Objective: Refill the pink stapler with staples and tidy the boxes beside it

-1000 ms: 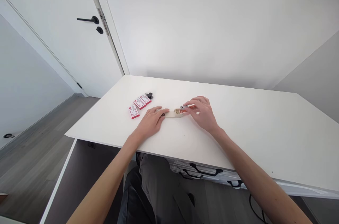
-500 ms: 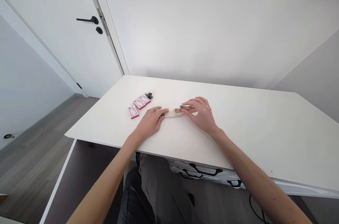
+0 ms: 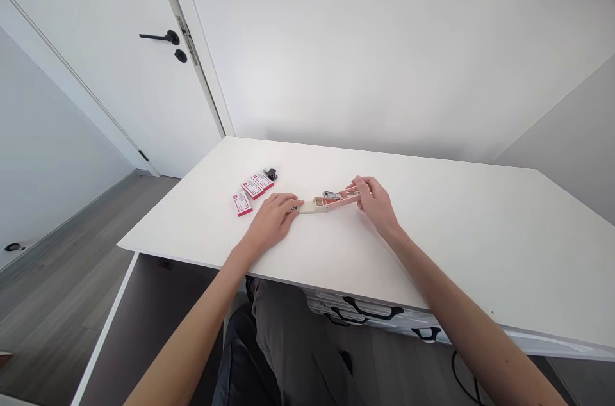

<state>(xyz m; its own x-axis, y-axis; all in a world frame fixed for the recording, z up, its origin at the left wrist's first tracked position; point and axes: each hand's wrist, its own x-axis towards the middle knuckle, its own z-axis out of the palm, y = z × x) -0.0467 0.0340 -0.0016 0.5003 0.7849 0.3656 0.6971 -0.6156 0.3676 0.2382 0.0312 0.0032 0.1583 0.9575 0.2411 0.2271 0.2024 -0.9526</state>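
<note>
A cream and pink stapler (image 3: 327, 201) lies opened out flat on the white table (image 3: 456, 233), its metal staple track showing. My left hand (image 3: 271, 220) rests on the table with its fingers flat, pressing the stapler's left end. My right hand (image 3: 377, 203) pinches the pink right end of the stapler between thumb and fingers.
Three small red and white staple boxes (image 3: 252, 191) lie left of my left hand, with a small black clip (image 3: 271, 173) just behind them. A white door with a black handle (image 3: 161, 38) stands at the left. Below the table's near edge are my lap and some cables.
My right hand has slid from the stapler's middle to its right end, uncovering the pink arm and staple track. My left hand has stayed put.
</note>
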